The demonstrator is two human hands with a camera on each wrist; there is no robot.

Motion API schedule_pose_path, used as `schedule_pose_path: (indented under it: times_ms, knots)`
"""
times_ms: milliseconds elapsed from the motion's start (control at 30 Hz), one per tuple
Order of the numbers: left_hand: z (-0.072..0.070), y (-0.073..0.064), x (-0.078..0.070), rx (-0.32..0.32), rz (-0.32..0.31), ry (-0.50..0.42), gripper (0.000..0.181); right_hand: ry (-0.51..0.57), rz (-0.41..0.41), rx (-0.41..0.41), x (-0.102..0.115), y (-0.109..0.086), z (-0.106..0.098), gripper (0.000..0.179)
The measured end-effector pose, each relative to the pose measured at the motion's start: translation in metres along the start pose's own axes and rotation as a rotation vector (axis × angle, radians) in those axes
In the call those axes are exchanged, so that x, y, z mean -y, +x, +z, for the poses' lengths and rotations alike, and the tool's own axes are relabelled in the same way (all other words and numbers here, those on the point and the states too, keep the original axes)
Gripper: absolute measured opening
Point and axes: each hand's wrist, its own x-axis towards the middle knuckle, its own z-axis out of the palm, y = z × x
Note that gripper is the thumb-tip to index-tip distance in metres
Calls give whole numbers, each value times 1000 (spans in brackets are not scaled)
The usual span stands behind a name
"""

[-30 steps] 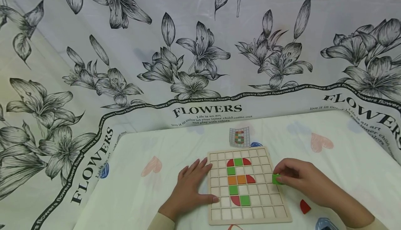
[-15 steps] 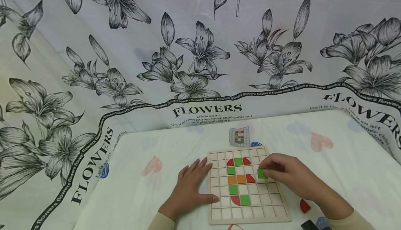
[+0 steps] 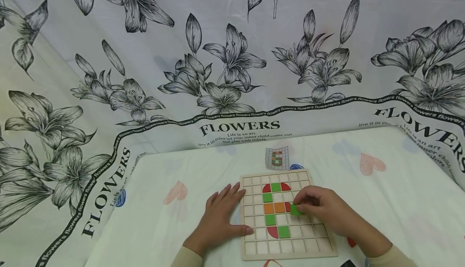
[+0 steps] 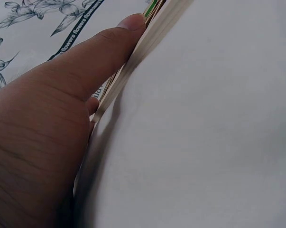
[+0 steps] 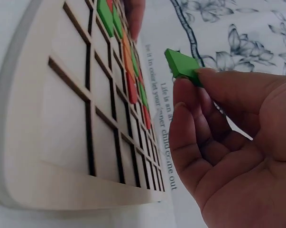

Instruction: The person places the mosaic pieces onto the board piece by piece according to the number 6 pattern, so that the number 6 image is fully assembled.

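Observation:
Between thumb and fingertips my right hand (image 3: 323, 208) pinches a green square tile (image 3: 295, 209), held above the wooden grid board (image 3: 254, 251) and partly covering a red quarter-round tile (image 3: 287, 207). The right wrist view shows the green tile (image 5: 181, 64) tilted and clear of the board. My left hand (image 3: 221, 220) rests at the board's left edge, fingers spread and thumb on the frame. Lying in the cells are green square tiles (image 3: 284, 232), two orange square tiles (image 3: 279, 207) and red quarter-round tiles (image 3: 273, 232).
Behind the board lies a small pattern card (image 3: 277, 158) showing a coloured figure on a grid. A loose red tile (image 3: 351, 242) is partly hidden under my right forearm. A dark object (image 3: 348, 263) shows at the bottom edge. A flower-printed curtain (image 3: 232, 69) hangs behind the table.
My right hand has carried the green tile leftward from the board's right edge to above the board, beside the red tile in the middle row. The left hand stays put.

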Motion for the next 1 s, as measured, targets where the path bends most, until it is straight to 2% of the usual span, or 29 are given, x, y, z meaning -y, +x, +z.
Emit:
schedule_pose_path:
  times_ms: [367, 533, 867, 1000]
  knots:
    - [1, 0, 0, 0, -2, 2, 110, -138, -69, 37, -12, 1, 13, 12]
    - [0, 0, -1, 10, -9, 7, 111, -176, -60, 32, -13, 0, 15, 11]
    - [0, 0, 0, 5, -10, 0, 111, -151, -73, 7, -10, 0, 13, 7]
    - [1, 1, 0, 1, -8, -8, 111, -117, -55, 21, -8, 0, 14, 5]
